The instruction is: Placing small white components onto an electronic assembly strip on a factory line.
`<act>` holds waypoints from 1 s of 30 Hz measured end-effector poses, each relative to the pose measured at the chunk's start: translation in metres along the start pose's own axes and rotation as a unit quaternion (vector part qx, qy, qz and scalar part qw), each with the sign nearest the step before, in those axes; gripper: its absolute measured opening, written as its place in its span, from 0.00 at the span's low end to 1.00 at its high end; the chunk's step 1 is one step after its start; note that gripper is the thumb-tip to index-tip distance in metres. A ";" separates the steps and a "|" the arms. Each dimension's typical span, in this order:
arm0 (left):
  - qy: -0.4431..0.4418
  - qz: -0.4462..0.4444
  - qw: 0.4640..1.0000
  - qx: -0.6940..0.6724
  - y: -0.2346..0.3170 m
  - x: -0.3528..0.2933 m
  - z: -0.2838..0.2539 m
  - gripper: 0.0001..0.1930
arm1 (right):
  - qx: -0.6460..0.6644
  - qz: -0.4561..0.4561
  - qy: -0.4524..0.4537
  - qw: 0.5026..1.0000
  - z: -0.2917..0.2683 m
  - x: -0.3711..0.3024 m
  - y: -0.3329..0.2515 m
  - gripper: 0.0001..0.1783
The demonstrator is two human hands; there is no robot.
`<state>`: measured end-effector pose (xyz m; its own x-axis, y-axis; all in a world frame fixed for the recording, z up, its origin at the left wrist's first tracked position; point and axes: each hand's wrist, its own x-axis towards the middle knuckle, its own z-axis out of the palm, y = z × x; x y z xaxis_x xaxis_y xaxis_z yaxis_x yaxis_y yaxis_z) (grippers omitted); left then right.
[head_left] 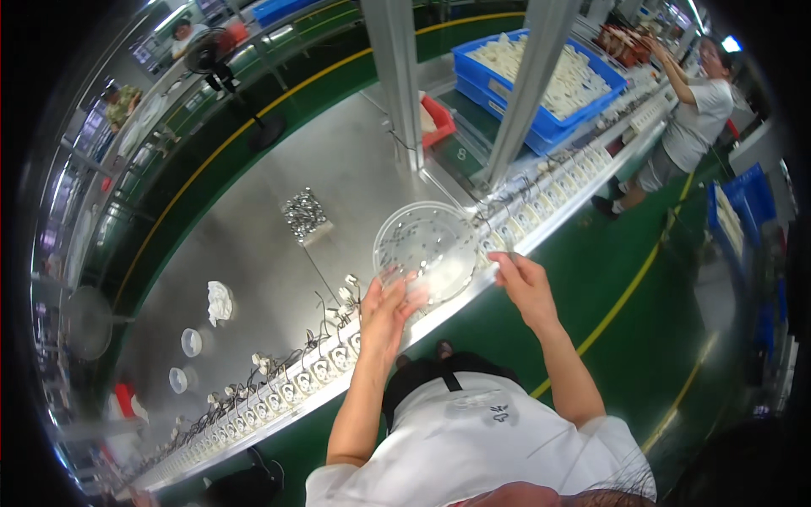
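Observation:
My left hand (390, 308) grips the near rim of a clear round plastic tub (456, 211), its fingers slightly blurred. Small dark pieces lie scattered inside the tub, beside a pale patch. To the right of it, my right hand (525, 286) is closed in a pinch; whatever its fingertips hold is too small to make out. Just beyond both hands runs a long row of small white housings (321, 370) with round dark details and dark wires, along the bench's near edge. The tub covers part of this row.
On the metal bench (262, 253) lie a pile of small shiny metal parts (306, 215), a crumpled white cloth (220, 302) and two small clear cups (192, 342). Metal posts (397, 93) rise at the far side. Blue crates (541, 84) hold white parts. A co-worker (697, 110) stands at right.

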<state>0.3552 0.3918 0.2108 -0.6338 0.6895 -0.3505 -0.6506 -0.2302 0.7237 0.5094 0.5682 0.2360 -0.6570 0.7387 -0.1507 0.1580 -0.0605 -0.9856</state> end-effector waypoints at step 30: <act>-0.067 -0.039 0.997 -0.014 -0.009 -0.094 -0.096 0.26 | -0.266 -0.140 -0.030 0.953 0.050 -0.080 0.012 0.11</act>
<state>0.3807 0.2631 0.1803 -0.5201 0.7915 -0.3210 -0.7080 -0.1893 0.6804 0.5270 0.4750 0.2320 -0.7672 0.6346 0.0929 0.3102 0.4939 -0.8123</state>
